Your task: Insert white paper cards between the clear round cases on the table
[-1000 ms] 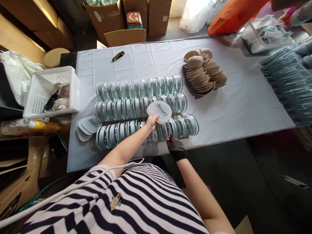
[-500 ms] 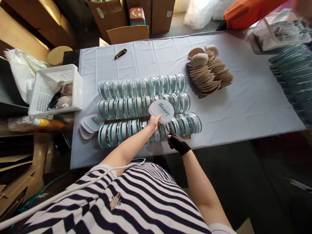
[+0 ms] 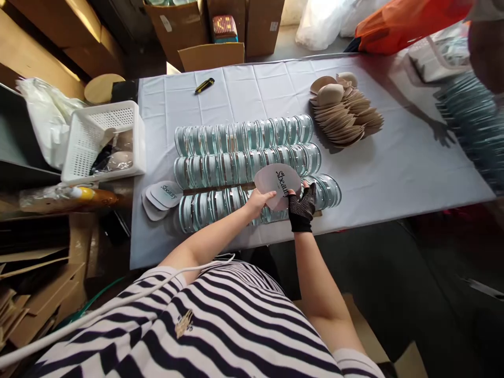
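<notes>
- A stack of white printed cards (image 3: 277,182) is held over the nearest row of clear round cases (image 3: 214,206), near the front edge of the table (image 3: 394,163).
- The left hand (image 3: 259,202) grips the stack's lower left edge, fingers curled closed on it.
- The right hand (image 3: 302,207), in a black mesh glove, pinches the stack's right edge with its fingers closed on the card.
- Two more rows of clear cases (image 3: 244,137) lie side by side behind the near one.
- A loose pile of the same cards (image 3: 162,196) lies at the left end of the rows.
- Beige pads (image 3: 346,119) are heaped farther right, well apart from the hands.
- A white basket (image 3: 103,140) sits at the table's left edge, and a yellow-black cutter (image 3: 203,85) lies near the far edge.
</notes>
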{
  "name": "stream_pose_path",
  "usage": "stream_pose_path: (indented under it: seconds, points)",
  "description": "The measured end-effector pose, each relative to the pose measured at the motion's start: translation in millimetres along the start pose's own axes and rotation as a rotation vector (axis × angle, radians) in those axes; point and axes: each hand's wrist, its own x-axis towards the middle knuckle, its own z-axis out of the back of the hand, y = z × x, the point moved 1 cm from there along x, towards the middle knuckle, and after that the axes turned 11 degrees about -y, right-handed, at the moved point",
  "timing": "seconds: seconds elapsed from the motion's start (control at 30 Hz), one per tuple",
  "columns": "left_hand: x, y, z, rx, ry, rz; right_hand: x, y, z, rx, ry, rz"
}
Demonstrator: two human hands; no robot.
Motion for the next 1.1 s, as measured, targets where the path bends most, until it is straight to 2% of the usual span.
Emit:
stream_pose_path:
  seconds: [0.07,0.13,0.2,0.27,0.3,0.37,0.43,0.5,0.53,0.6,0.67,0.77,0.83,0.9,1.0,1.1]
  points:
    - [-0.8,2.4,4.6,-0.009,-0.012,0.029,-10.2,-0.5,0.1,0.058,-0.005,-0.028]
    - [-1.8,6.8,6.2,-0.027,-0.037,0.067,-19.4,-1.5,-1.5,0.157,0.072,-0.076]
    - [-2.5,10.4,5.0,-0.053,-0.036,0.104,-29.8,-7.0,0.2,0.261,0.132,-0.257]
    - [-0.7,9.1,2.6,-0.092,-0.040,0.117,-43.6,-18.6,12.5,0.299,0.077,-0.472]
    - [2.0,5.9,1.7,-0.120,-0.049,0.108,-52.4,-25.9,23.6,0.267,0.036,-0.522]
    - [10.5,-3.9,1.1,-0.179,-0.079,0.068,-74.0,-40.2,52.0,0.086,0.032,-0.475]
    - [21.1,-13.8,2.7,-0.193,-0.108,0.059,-97.6,-50.3,78.7,-0.169,0.180,-0.325]
    - [30.0,-19.1,5.9,-0.180,-0.132,0.077,-116.0,-53.0,92.6,-0.389,0.359,-0.189]
    - [33.0,-19.5,7.6,-0.178,-0.143,0.087,-120.8,-51.0,92.8,-0.471,0.429,-0.135]
    - [35.9,-17.4,10.8,-0.194,-0.159,0.090,-119.1,-41.4,79.9,-0.585,0.545,-0.050]
    - [36.4,-13.8,12.7,-0.205,-0.163,0.091,-104.5,-27.9,55.6,-0.647,0.665,-0.008]
    - [36.6,-10.8,13.4,-0.200,-0.175,0.095,-74.1,-9.8,22.9,-0.658,0.822,-0.020]
    - [37.3,-10.6,13.3,-0.195,-0.196,0.103,-59.6,-3.5,15.1,-0.653,0.839,-0.046]
    - [37.9,-10.8,13.2,-0.203,-0.212,0.110,-54.1,-2.5,16.7,-0.643,0.821,-0.040]
    - [37.5,-10.4,13.3,-0.212,-0.216,0.106,-57.3,-7.4,19.4,-0.604,0.805,0.001]
    - [36.6,-8.9,13.8,-0.201,-0.210,0.091,-60.5,-13.5,8.7,-0.584,0.787,0.008]
